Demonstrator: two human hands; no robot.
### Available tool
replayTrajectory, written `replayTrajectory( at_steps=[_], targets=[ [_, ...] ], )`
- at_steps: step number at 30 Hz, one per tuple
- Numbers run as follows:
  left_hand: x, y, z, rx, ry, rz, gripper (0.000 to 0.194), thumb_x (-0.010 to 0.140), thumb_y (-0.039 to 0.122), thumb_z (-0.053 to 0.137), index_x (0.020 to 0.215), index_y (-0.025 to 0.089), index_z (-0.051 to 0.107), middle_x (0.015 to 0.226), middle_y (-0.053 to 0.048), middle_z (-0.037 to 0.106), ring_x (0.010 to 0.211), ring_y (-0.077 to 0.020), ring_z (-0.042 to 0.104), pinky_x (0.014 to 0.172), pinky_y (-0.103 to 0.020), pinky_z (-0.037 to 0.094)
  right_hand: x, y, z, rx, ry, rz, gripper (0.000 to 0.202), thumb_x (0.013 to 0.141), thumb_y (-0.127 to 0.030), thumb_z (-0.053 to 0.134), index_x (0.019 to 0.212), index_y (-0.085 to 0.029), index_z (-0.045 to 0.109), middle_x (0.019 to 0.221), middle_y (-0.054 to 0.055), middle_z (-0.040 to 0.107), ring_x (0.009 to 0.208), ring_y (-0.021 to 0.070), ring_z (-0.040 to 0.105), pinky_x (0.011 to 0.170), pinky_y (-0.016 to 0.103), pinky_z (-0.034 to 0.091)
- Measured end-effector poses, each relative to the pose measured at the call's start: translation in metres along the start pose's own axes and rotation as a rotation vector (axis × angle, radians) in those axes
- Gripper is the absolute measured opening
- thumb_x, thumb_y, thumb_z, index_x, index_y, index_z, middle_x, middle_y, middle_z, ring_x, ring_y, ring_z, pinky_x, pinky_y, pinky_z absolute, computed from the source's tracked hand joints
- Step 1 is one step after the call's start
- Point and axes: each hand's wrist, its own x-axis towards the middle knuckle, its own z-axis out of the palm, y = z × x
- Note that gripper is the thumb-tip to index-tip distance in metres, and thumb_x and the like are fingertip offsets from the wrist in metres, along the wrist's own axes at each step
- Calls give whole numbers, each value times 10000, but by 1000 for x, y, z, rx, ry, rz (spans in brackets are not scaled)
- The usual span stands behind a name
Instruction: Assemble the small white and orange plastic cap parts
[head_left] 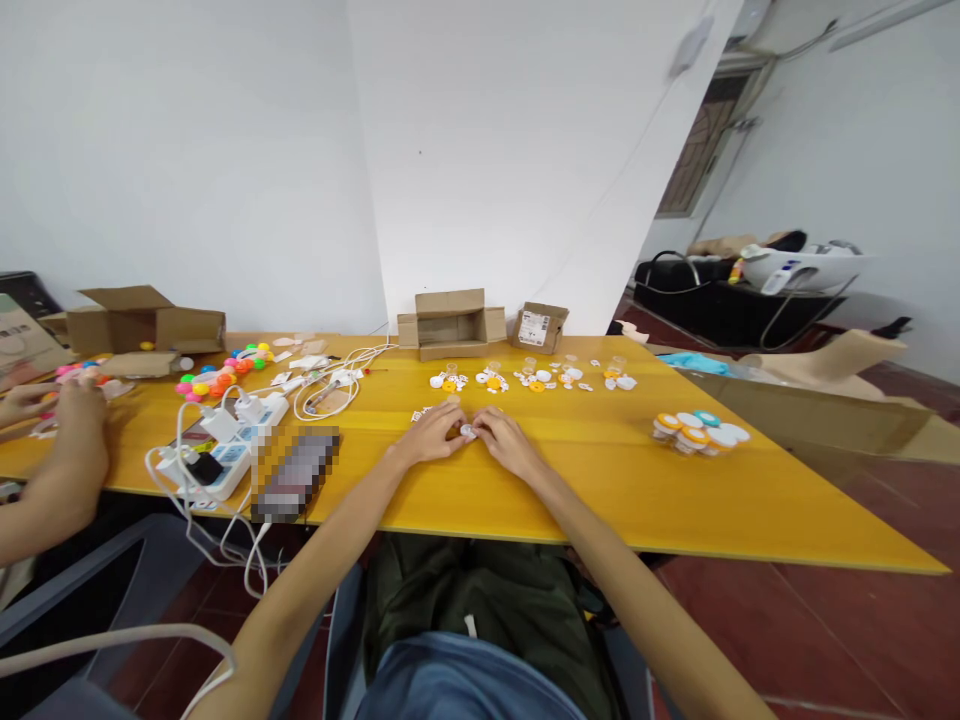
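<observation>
One small whitish piece (468,432) sits between the left grip (442,433) and the right grip (496,436), the fingertips of both closed on it from either side, just above the tabletop (600,500). Its exact shape is too small to tell.

Just beyond the left grip lie some marked white tokens (418,414). Farther beyond both grips runs a row of heaps: orange and white lids (493,384), more tokens, and clear cups (530,366). Behind that row stand an open box (454,351) and, to its right, a smaller box (534,328) with a label.

Well to the right of the right grip, a cluster of jars (696,437) wears orange, white and teal lids. Left of the left grip are a phone (296,475), then a power strip (234,477) with chargers (221,424). Farther left and beyond lie coloured balls (223,381); farthest left, a co-worker's hand (81,398).
</observation>
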Motion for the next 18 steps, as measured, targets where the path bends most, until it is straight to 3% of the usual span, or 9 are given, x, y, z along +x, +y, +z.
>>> replayTrajectory(
  at_steps=[7,18],
  targets=[
    [0,-1,1,0,6,15,204,956,423,529,897,231,568,927,-50,626,960,-237,588,889,-371,484,7,6,-2,24,-33,-33,172,874,-81,575,782,-219,620,992,51,671,958,190,642,893,316,487],
    [-1,-4,3,-21,12,14,219,963,434,526,907,230,579,919,-45,628,936,-231,586,869,-372,481,-1,11,7,28,53,-54,165,903,-113,542,823,-228,629,979,51,659,951,201,625,891,335,483]
  ],
)
